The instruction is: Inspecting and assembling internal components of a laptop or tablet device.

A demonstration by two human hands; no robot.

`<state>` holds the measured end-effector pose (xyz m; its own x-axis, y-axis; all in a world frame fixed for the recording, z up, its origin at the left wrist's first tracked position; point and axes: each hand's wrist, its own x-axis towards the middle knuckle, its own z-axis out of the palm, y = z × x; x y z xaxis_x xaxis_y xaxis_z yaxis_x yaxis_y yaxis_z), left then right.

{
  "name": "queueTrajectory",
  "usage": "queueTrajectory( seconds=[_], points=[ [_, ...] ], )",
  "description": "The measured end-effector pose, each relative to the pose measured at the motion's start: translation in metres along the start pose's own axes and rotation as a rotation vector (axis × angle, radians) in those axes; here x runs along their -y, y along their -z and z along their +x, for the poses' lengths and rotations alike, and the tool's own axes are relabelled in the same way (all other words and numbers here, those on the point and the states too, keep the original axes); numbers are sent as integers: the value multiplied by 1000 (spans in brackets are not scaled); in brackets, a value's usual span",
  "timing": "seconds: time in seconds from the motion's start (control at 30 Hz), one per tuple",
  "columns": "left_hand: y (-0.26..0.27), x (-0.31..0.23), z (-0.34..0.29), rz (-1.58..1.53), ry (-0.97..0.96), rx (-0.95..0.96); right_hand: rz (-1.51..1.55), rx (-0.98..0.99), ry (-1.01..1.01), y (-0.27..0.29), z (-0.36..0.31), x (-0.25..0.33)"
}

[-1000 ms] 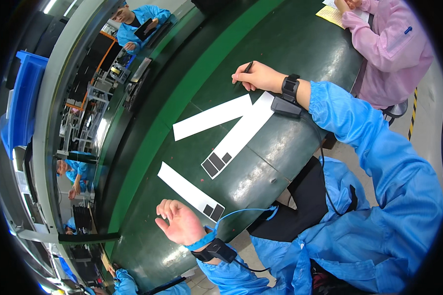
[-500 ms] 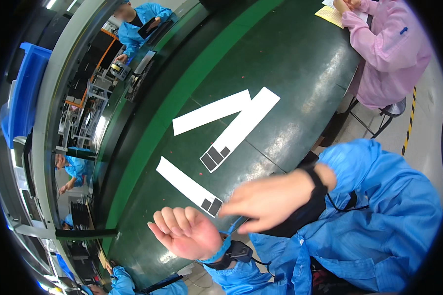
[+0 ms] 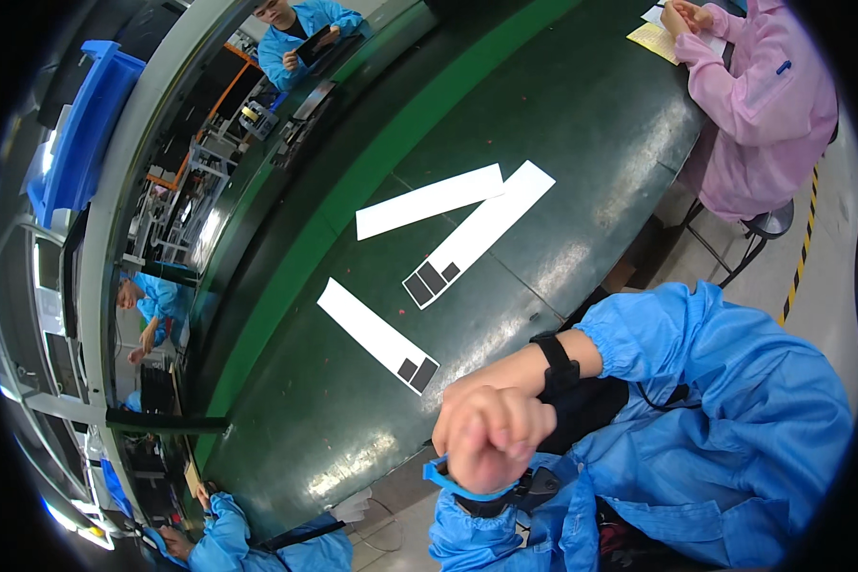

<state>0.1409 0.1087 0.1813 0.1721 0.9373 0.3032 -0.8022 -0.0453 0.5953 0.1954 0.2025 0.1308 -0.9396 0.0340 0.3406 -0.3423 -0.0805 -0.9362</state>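
Note:
My left hand [image 3: 501, 431] is raised off the near edge of the table with its fingers curled in, and nothing shows in them. A blue band [image 3: 477, 488] and a black strap circle its wrist. Just behind it lies my right hand [image 3: 459, 393], a black band [image 3: 559, 366] on its wrist; its fingers are hidden by the left hand. Closest to both hands on the green table [image 3: 286, 458] is a white strip [image 3: 372, 329] with dark grey blocks at its near end. Farther off, a plain white strip [image 3: 429, 202] meets another block-marked white strip [image 3: 491, 221].
A person in pink [image 3: 763, 114] sits at the far right by a yellow sheet [image 3: 656, 40]. Across the table, a person in blue [image 3: 305, 38] holds a dark tablet-like thing. A blue bin [image 3: 76, 143] hangs at the left. A stool [image 3: 770, 221] stands at right.
My left hand has moved right and its fingers have curled in. My right hand has shifted behind it, its fingers now covered. The strips look shifted slightly because the view moved.

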Motion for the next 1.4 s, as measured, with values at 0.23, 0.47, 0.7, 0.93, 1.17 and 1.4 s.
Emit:
queueTrajectory(
  seconds=[0.23,0.47,0.7,0.93,1.17,1.4],
  points=[
    [4,12,0,86,688,450,-473,205,80,2,16,23],
    [12,-27,-20,577,400,261,-582,139,-30,14,-1,16],
    [43,-116,-40,1554,-522,-390,-618,-310,-21,70,-42,69],
    [143,-75,-31,1972,6,-460,-461,-829,-49,179,-95,101],
    [135,-53,-19,2262,190,-439,-346,-1069,-182,230,-132,63],
    [132,-50,-19,2248,147,-466,-672,-884,-207,229,-129,50]
  ],
)
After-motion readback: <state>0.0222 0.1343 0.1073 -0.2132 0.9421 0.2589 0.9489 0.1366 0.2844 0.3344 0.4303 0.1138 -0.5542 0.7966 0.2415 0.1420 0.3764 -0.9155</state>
